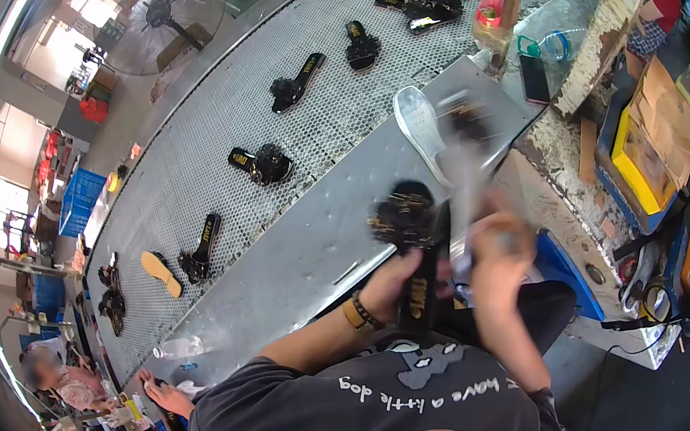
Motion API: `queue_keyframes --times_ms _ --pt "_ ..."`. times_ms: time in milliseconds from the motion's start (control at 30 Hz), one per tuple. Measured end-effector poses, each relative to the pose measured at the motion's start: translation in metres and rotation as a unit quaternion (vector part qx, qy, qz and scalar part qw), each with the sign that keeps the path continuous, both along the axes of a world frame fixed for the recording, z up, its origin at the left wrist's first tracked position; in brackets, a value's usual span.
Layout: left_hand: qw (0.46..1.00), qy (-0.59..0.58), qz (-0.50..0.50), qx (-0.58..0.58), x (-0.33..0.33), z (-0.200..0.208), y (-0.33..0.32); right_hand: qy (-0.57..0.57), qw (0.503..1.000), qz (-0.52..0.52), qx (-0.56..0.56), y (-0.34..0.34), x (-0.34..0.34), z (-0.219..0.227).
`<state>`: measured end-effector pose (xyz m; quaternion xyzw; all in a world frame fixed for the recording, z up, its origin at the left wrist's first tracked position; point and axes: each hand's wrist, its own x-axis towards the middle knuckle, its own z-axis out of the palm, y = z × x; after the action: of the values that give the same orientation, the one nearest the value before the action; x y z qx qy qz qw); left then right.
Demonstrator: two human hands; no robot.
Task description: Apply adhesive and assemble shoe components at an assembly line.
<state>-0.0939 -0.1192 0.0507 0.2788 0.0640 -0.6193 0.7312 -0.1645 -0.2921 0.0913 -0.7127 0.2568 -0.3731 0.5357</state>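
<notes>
My left hand is closed around a black slipper with a dark, gold-flecked bow and gold marking on its insole, held up in front of my chest. Close beside it, my right hand is smeared by motion, its fingers curled as in a grip. A pale, blurred streak runs from that hand toward a blurred dark brown shape; what it is I cannot make out. Beyond my hands, a pale sole-shaped piece lies on the metal ledge, partly hidden by the blur.
Several black slippers and a tan sole lie on the perforated conveyor. A phone and a clear bottle are at the far right, near cardboard boxes. At the lower left, another person's hand reaches in.
</notes>
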Motion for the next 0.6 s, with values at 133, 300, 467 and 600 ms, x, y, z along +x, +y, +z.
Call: queue_keyframes --times_ms 133,300,467,600 --pt "0.956 -0.034 0.284 0.071 0.081 -0.04 0.048 -0.052 0.911 0.301 0.276 0.063 -0.021 -0.049" --pt "0.93 -0.153 0.309 0.128 0.052 -0.008 0.071 0.013 0.901 0.404 0.161 0.063 -0.039 -0.032" --pt "0.917 -0.211 0.324 0.094 -0.008 -0.017 0.004 -0.055 0.963 0.265 -0.013 0.07 -0.013 -0.031" --pt "0.943 -0.246 0.21 0.079 0.007 0.0 -0.011 -0.034 0.993 0.085 -0.072 0.068 -0.017 -0.031"
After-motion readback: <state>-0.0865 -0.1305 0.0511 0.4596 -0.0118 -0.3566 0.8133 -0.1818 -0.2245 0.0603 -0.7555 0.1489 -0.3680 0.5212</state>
